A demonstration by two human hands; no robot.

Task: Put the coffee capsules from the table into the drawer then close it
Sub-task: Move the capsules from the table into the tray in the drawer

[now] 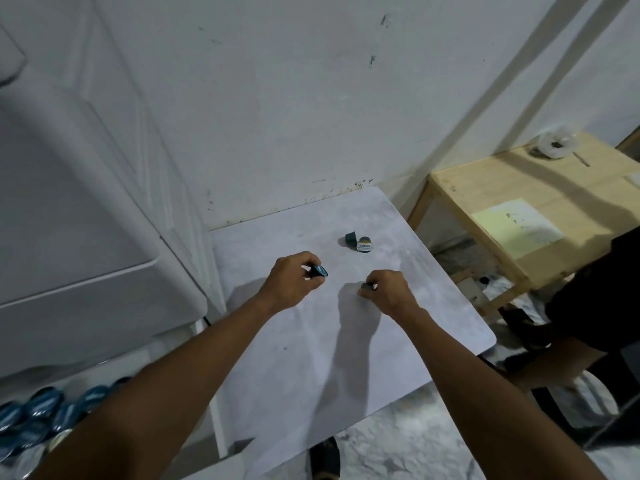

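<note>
on the pale marbled table, both hands are working at once. the left hand pinches a teal capsule between thumb and fingertips, its foil face tilted outward and the cup lifted just clear of the surface, as far as i can judge. the right hand is curled over a second capsule, fingers closed around it low against the tabletop; only a dark edge of it shows, so whether it is lifted i cannot tell. further back, near the far right part of the table, a third capsule lies on its side, its printed lid facing the camera. down at the lower left, a heap of similar capsules lies in what i take to be the open drawer; its walls are not clearly visible.

these capsules look very light and rigid, small tapered cups with a thin foil lid. the smooth sides could slip from a loose pinch, and the foil would likely dent or puncture under a fingernail. the safest hold seems to be across the cup wall or under the rim, fingers kept off the lid. the one on its side may roll when touched.
</note>
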